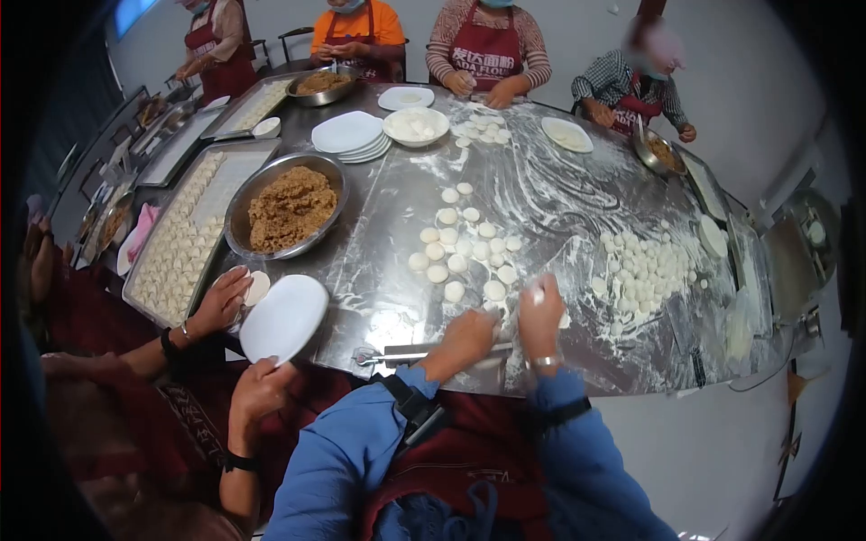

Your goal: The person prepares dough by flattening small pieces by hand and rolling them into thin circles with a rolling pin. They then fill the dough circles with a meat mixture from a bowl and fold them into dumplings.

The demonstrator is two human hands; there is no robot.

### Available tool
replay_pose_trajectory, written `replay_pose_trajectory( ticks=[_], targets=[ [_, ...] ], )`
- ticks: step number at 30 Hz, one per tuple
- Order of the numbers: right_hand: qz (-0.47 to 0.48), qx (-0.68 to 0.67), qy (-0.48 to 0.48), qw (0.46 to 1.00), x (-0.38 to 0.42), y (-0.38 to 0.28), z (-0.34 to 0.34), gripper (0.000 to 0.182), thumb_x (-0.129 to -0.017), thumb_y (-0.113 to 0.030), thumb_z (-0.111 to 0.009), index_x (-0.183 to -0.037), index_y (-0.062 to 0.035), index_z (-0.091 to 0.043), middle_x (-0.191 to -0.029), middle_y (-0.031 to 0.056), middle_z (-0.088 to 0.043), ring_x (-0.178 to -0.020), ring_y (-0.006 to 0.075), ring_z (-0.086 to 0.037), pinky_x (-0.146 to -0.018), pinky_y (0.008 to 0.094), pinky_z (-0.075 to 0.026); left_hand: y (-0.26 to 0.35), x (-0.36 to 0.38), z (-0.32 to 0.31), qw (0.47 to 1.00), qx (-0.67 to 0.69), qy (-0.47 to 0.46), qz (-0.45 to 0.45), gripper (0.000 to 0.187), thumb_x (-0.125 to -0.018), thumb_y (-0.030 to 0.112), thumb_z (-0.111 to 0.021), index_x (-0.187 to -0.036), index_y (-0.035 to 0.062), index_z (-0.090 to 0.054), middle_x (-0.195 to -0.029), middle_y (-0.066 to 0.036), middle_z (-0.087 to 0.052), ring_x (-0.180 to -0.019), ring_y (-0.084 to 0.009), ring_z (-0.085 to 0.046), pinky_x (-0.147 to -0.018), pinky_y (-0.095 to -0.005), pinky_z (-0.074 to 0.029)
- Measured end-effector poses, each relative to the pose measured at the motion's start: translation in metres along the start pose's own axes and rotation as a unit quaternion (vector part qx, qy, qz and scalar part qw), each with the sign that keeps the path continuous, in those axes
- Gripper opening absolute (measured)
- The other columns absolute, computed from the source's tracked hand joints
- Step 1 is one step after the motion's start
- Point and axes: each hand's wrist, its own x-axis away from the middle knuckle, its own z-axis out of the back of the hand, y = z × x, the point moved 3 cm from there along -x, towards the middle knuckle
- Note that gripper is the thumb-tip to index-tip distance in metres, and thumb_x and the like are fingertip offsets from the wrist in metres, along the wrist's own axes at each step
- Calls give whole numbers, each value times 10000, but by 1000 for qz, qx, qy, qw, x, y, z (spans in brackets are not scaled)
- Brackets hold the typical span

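Note:
Over the floured metal table (379, 230), my left hand (469, 341) is low near the front edge, its fingers closed and blurred, beside a thin rolling pin (406, 350). What it holds, if anything, cannot be made out. My right hand (539, 316) is raised just to the right, fingers closed around something whitish that is too blurred to name. Flattened dough rounds (454, 291) lie just beyond my hands. Many small dough pieces (645, 275) are heaped in flour on the right.
At the left, a co-worker's hands (262, 388) hold a white plate (285, 318) close to my left sleeve. Behind it stand a bowl of brown filling (290, 209) and a tray of dumplings (171, 257). Stacked plates (347, 133) and several people are across the table.

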Motion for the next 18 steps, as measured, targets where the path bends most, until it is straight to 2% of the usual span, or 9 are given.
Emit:
replay_pose_trajectory(
  ticks=[1, 2, 6, 9, 11, 13, 15, 16, 18],
  targets=[
    [-21, 2, -4, 1000, 13, 0, 14, 96, -760, -42, -566, -833, -39, -504, -708, 206, -569, -635, 394, -551, -586, 407, -442, -5, 2, 0, 998, -39, -37, -23, 130, -829, 167, -549, -866, 63, -618, -824, -185, -645, -807, -383, -617, -721, -463, -481],
    [-45, 6, -9, 999, 27, 4, 26, 100, -760, -43, -567, -835, -38, -502, -712, 210, -569, -637, 402, -547, -587, 410, -443, -9, 5, 1, 999, -35, -32, -21, 130, -829, 167, -549, -866, 63, -618, -824, -185, -645, -807, -383, -617, -721, -463, -481],
    [-32, -24, 15, 999, 55, 11, 43, 110, -764, -46, -575, -842, -35, -498, -713, 203, -571, -637, 394, -552, -590, 410, -444, -8, 19, 15, 998, 33, -54, 21, 131, -812, 156, -550, -891, 69, -607, -843, -193, -643, -827, -379, -617, -738, -473, -476],
    [-67, -35, -15, 997, 12, 0, 13, 118, -759, -42, -577, -846, -34, -498, -712, 185, -574, -635, 352, -569, -589, 403, -447, -2, 12, 8, 1000, 6, -13, 22, 126, -828, 147, -529, -898, 70, -600, -791, -213, -634, -800, -395, -615, -725, -469, -480],
    [-5, 16, -2, 1000, -7, 4, -7, 120, -758, -46, -577, -847, -33, -498, -720, 166, -581, -643, 308, -586, -583, 395, -445, 0, 2, 0, 999, 30, 14, 21, 123, -829, 142, -527, -897, 71, -601, -789, -211, -634, -791, -398, -614, -718, -465, -482],
    [-29, 13, -16, 999, 4, 2, 8, 115, -760, -52, -575, -846, -35, -501, -725, 167, -582, -643, 310, -592, -588, 394, -452, 0, -1, 4, 997, 56, 47, 26, 120, -829, 136, -526, -897, 71, -602, -788, -210, -635, -782, -400, -614, -712, -462, -484],
    [-83, -3, -18, 996, 30, 2, 28, 93, -767, -62, -567, -838, -43, -511, -728, 168, -582, -654, 316, -609, -608, 384, -473, -1, 7, 8, 999, -34, -41, -13, 124, -820, 129, -533, -904, 75, -607, -809, -199, -639, -803, -393, -615, -723, -458, -485],
    [-82, -4, -22, 996, 40, 6, 32, 93, -767, -62, -567, -838, -43, -511, -728, 168, -582, -654, 316, -609, -608, 384, -473, -4, 11, 13, 999, -34, -39, -9, 124, -820, 129, -533, -904, 75, -607, -809, -199, -639, -803, -393, -615, -723, -458, -485],
    [-11, -33, 35, 999, 57, 11, 43, 110, -802, -70, -566, -780, -14, -473, -665, 138, -530, -581, 243, -495, -578, 353, -430, -10, 20, 16, 998, 32, -55, 27, 151, -822, 125, -522, -937, 92, -613, -814, -221, -639, -818, -411, -617, -757, -488, -481]
  ],
)
